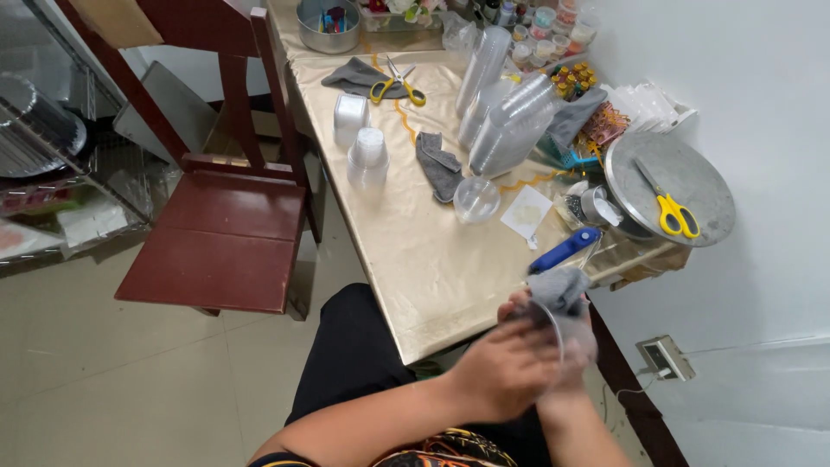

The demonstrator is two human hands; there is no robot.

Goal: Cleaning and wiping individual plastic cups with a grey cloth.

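Head view: low and right of centre, the left hand [501,372] grips a clear plastic cup [546,322], while the right hand [572,344], blurred, presses a grey cloth [558,288] to its rim. This looks like wiping; finishing calls for turning the cup. A blue-handled tool [564,249] lies just above on the gold-covered table [415,251].

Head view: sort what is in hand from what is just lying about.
In hand:
- clear plastic cup, left hand
- grey cloth, right hand

Lying about:
- two yellow scissors
- stacked clear cups
- blue-handled tool
- red chair
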